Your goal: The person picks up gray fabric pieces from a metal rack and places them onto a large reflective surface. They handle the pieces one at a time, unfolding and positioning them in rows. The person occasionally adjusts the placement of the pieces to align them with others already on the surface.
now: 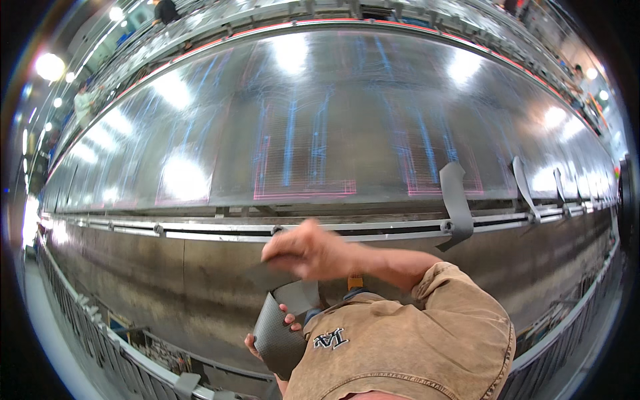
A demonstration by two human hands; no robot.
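Note:
In my left hand (272, 330) is a dark grey, dimpled sheet (282, 327), bent into a curve and gripped between thumb and fingers. A smoother, lighter grey flap (298, 296) stands beside its upper edge; whether they are one piece cannot be told. My right hand (310, 252) is raised above the sheet, blurred, with its fingers curled. From under those fingers a dark grey strip (270, 276) sticks out, also blurred, and the hand appears to pinch it. Past my hands runs a metal rail (200, 235) along the near side of a long shiny table (235, 150).
Blue and pink projected lines cross the tabletop. Grey strips (455, 200) hang over the rail at the right, with several more (520, 187) further along. Behind and beside me runs a walkway railing (120, 345). People (84, 102) stand beyond the table.

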